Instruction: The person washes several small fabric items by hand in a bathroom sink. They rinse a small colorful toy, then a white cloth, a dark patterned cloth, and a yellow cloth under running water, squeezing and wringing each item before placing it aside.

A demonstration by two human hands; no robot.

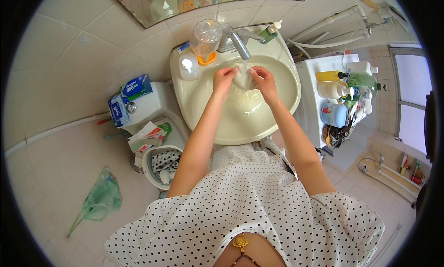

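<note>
Both hands hold a pale, wet cloth-like item (241, 78) over the bowl of a cream washbasin (222, 118). My left hand (224, 79) pinches its left edge between thumb and fingers. On the opposite edge, my right hand (264, 80) grips it the same way. Water runs from the chrome faucet (239, 45) onto the item between my hands. Exactly what the item is cannot be made out. Water wets the basin floor beneath it.
Around the faucet stand a cut clear plastic bottle (207, 36), a white pump bottle (189, 66) and a green soap dispenser (270, 33). Several bottles crowd a washing machine (308, 93) at right. A laundry bucket (149, 170) and toilet (156, 93) are at left.
</note>
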